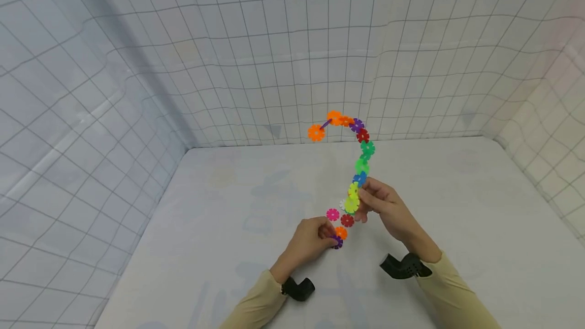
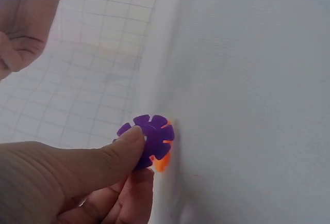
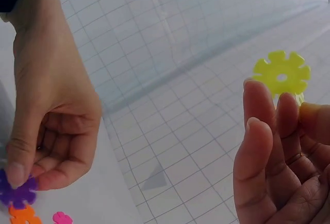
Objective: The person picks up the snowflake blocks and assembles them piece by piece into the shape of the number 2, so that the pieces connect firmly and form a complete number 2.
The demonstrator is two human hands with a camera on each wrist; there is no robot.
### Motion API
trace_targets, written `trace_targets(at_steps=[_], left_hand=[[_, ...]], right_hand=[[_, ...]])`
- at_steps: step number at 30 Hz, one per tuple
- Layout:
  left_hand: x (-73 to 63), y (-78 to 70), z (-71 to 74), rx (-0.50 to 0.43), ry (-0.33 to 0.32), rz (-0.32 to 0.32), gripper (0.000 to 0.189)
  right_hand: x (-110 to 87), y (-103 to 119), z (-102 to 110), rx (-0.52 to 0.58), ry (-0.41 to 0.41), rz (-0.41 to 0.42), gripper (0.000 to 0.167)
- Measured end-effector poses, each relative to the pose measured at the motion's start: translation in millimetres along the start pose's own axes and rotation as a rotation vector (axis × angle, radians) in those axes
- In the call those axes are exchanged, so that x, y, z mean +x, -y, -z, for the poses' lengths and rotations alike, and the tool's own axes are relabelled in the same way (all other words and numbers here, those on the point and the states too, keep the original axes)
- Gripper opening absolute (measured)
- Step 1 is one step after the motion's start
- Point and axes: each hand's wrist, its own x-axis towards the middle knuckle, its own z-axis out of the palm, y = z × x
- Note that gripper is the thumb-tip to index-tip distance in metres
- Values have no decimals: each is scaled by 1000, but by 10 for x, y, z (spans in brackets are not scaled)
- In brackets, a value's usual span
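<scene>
A curved chain of flower-shaped plastic discs rises from my right hand (image 1: pixel 386 209), which pinches it at the yellow discs (image 1: pixel 352 204). From there it runs through a blue disc (image 1: pixel 359 179), green discs (image 1: pixel 367 147), a dark red disc (image 1: pixel 363 135) and a purple one, ending at an orange disc (image 1: pixel 316 133). My left hand (image 1: pixel 308 240) pinches a purple disc (image 2: pixel 147 141) between thumb and fingers. An orange disc (image 1: pixel 340 233) shows right behind that purple disc. Close by are a pink disc (image 1: pixel 332 215) and a red disc (image 1: pixel 347 220).
A white surface (image 1: pixel 219 207) spreads under both hands. Pale walls with a dark grid pattern (image 1: pixel 292 55) rise behind and at both sides. Black curved wrist devices (image 1: pixel 299 289) sit at both sleeve cuffs.
</scene>
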Motion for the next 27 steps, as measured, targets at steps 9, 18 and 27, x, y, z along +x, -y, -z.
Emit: trace_targets(at_steps=[9,18,27], left_hand=[[-36,-288,302,-525,4,83,20],[-112,-429,369,-683,-43,123,24],[-144,-547,363,-653,-71,65,18]], right_hand=[[8,-5,27,-11,-18,-14,12],[13,-15,10,-50,-60,-11,15],[10,-23,-21,-103,-68,-24,14]])
